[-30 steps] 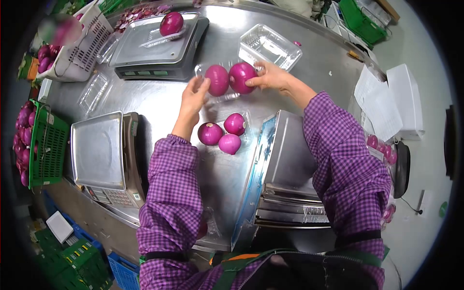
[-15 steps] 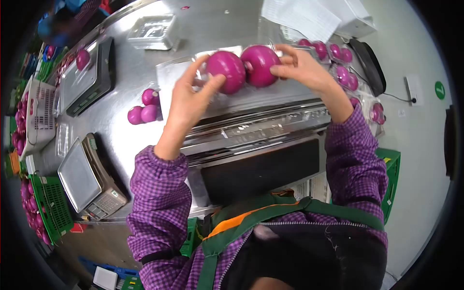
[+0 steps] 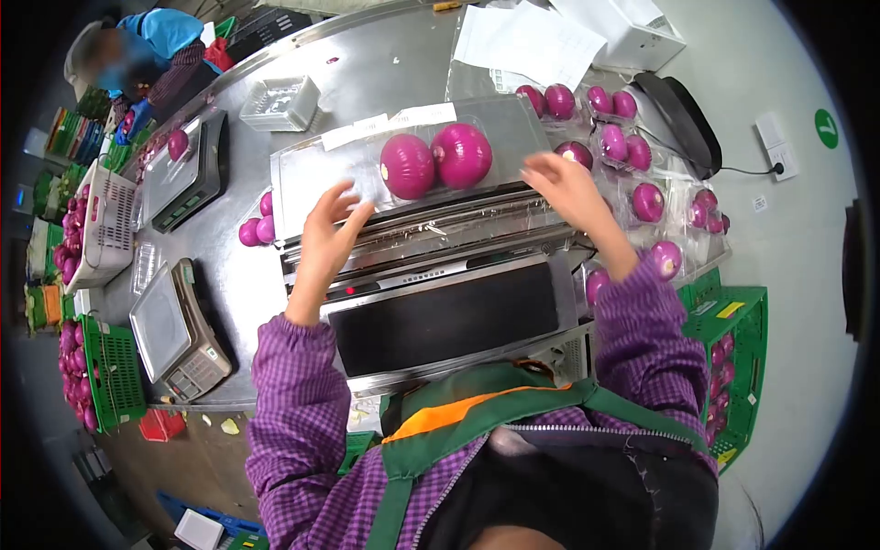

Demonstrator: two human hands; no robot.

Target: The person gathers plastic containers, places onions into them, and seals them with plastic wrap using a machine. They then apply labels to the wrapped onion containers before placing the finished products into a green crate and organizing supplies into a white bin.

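Note:
Two large red onions, one on the left (image 3: 407, 167) and one on the right (image 3: 461, 156), rest side by side on the flat top of the wrapping machine (image 3: 302, 179). My left hand (image 3: 332, 229) is off to their left, fingers apart, holding nothing. To the right of the onions my right hand (image 3: 570, 191) hovers with its fingers spread and nothing in them. Below both hands lies the machine's black plate (image 3: 445, 316). White label strips (image 3: 390, 126) run along the back of the machine top.
Packed onions (image 3: 626, 147) stand at the right, with a green crate (image 3: 747, 357) below. Two scales (image 3: 188, 179) (image 3: 165, 321), a white basket (image 3: 112, 215) and a green basket (image 3: 115, 367) are at the left. A clear tray stack (image 3: 280, 103) and papers (image 3: 532, 41) lie behind. A person (image 3: 137, 55) is at the upper left.
Both hands have let go of the two onions and moved down and apart. The onions now rest on the machine top. The camera view has shifted.

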